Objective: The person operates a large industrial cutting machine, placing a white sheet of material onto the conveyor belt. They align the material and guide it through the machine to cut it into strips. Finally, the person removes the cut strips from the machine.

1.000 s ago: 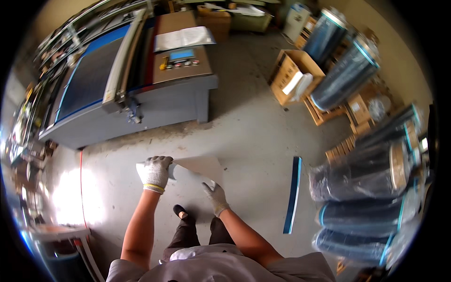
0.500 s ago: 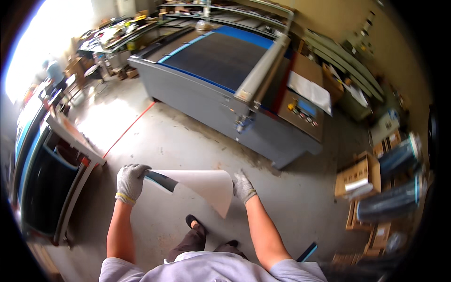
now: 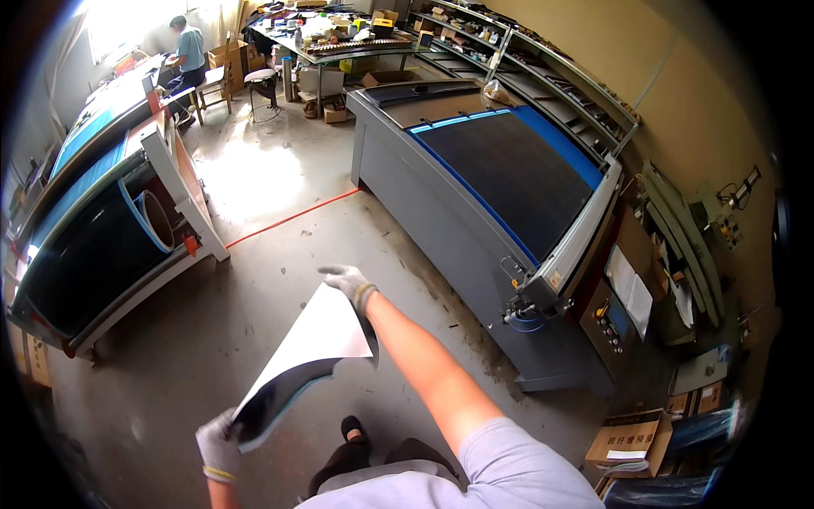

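A flexible sheet (image 3: pixel 315 335), white on one face and dark with a bluish edge on the other, hangs curved between my two gloved hands above the floor. My left hand (image 3: pixel 219 443), low on the left, is closed on the sheet's near end. Farther out, my right hand (image 3: pixel 349 287) grips the far end, with the arm stretched forward and to the left; its thumb is hidden. Both gloves are pale knit with yellowish cuffs. The sheet's dark face shows along its lower side.
A large grey cutting machine (image 3: pixel 441 212) with a dark bed stands at right. On the left, a rack (image 3: pixel 182 191) carries a large dark roll (image 3: pixel 93 271). A person (image 3: pixel 188 55) sits at the back left near a cluttered table (image 3: pixel 339 53). Cardboard boxes (image 3: pixel 632 441) lie at lower right.
My view has turned left, so the machine appears farther right. The sheet has swung from level to slanted: my left hand is lower and nearer, my right hand farther out and left.
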The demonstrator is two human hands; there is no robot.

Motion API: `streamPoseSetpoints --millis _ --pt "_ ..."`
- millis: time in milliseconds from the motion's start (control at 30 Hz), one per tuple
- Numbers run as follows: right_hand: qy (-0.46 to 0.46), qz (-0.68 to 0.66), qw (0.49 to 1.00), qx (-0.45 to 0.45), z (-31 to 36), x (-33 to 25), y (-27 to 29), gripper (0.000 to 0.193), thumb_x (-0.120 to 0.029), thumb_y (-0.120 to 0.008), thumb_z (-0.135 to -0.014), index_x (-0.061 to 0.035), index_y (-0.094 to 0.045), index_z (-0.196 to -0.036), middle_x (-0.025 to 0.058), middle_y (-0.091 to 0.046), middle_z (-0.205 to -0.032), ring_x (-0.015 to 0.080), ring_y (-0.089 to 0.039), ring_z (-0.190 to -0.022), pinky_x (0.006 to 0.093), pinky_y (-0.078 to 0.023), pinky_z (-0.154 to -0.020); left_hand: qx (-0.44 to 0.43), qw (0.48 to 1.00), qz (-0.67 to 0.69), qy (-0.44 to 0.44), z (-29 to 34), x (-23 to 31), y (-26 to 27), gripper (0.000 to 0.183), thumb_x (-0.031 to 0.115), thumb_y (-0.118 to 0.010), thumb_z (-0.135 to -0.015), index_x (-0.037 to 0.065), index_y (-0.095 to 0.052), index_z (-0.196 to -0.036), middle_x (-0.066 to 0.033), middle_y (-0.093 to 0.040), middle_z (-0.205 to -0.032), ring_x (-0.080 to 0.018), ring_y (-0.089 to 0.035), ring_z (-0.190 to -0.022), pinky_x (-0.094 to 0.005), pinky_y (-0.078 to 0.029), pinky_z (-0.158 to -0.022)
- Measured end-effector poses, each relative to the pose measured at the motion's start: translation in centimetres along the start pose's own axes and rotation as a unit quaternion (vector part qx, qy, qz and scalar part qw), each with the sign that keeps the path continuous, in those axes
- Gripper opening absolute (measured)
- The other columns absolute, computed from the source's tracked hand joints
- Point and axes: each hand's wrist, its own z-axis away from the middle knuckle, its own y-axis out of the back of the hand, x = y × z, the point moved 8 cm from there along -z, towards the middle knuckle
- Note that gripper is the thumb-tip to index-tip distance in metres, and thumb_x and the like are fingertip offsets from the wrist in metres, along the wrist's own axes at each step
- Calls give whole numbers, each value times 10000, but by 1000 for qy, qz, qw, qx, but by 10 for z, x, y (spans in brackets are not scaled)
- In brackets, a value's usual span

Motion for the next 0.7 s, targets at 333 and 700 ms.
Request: streamPoseSetpoints --millis 333,700 --pt "391 69 914 -82 6 -391 98 326 1 -606 -771 -81 -715 -1067 -53 -551 -732 36 -469 -673 211 -408 -603 59 974 -45 -212 -115 84 -142 404 -15 -601 -735 -24 -610 -1139 -186 -627 -783 -391 -613 -721 -424 -494 -628" --pt "471 295 802 221 170 -469 498 379 91 -622 -824 -74 -661 -1164 34 -693 -1067 88 -629 -906 236 -532 -804 138 851 -67 -502 -413 439 -404 523 79 -614 -793 -37 -517 -1294 -186 -628 -1188 -332 -638 -882 -401 -499 -745"
